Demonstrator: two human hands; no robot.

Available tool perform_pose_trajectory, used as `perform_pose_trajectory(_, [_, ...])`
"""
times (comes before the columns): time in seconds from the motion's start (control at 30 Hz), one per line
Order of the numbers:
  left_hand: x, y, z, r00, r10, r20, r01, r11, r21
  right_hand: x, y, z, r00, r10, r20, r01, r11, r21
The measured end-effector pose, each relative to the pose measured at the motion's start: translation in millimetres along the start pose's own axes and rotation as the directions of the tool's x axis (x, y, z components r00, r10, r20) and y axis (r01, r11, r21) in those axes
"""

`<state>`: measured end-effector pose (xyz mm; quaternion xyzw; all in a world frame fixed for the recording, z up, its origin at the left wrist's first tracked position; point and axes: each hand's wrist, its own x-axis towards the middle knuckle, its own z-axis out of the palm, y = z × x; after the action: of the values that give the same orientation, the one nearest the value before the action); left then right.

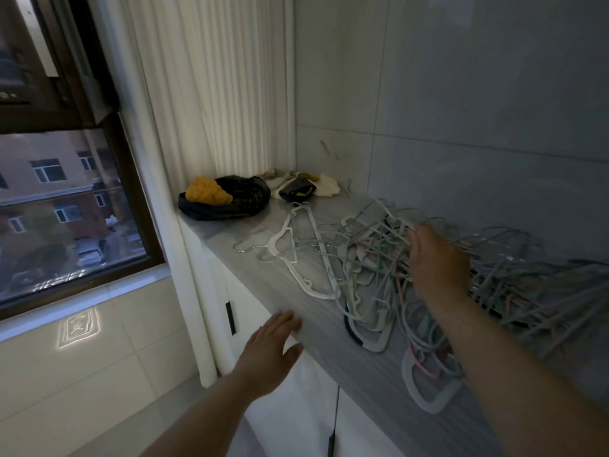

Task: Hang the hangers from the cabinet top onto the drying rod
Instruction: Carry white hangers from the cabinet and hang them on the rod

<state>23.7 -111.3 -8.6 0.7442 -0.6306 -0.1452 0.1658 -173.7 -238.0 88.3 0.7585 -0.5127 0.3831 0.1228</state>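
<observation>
Now, left hand (267,354) at cabinet (263,275) edge.

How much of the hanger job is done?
Nothing looks done yet: the tangled hangers lie on the cabinet top, and no drying rod is in view. The right hand reaches into the pile; the left hand is open by the cabinet's edge. Every hanger seen here is left to hang.

Tangled hangers (372,265) look like matt plastic and thin coated wire, pale in colour; one metal hook (240,248) shines silver. The cabinet top (263,291) is smooth, grey-streaked, faintly sheened. A black bag (244,201) is crinkled glossy plastic. The wall tiles (461,94) are glossy.
</observation>
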Motion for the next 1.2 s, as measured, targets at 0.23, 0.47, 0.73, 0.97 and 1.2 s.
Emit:
perform_pose_trajectory(0.23, [-30, -17, -9, 0.992, -0.127, 0.001, 0.123, 0.961, -0.249, 2, 4, -5, 0.986, 0.007, -0.169, 0.015, 0.992, 0.127])
perform_pose_trajectory(0.47, [-33, -11, -14, 0.991, -0.135, -0.024, 0.128, 0.971, -0.203, 25, 11, -36, 0.997, 0.069, -0.037, -0.062, 0.985, 0.159])
perform_pose_trajectory(0.73, [14, 54, -6, 0.959, 0.284, 0.004, -0.284, 0.958, 0.033, 41, 11, -62, 0.999, -0.025, -0.041, 0.026, 1.0, 0.007])
perform_pose_trajectory(0.97, [39, 61, 3, 0.951, 0.304, 0.061, -0.306, 0.952, 0.028, 38, 17, -68, 0.928, -0.134, -0.347, 0.149, 0.989, 0.015])
perform_pose_trajectory(1.2, [18, 61, -47, 0.992, -0.008, -0.126, -0.068, 0.809, -0.584, 25, -22, -71, 0.971, 0.067, -0.231, 0.08, 0.815, 0.574])
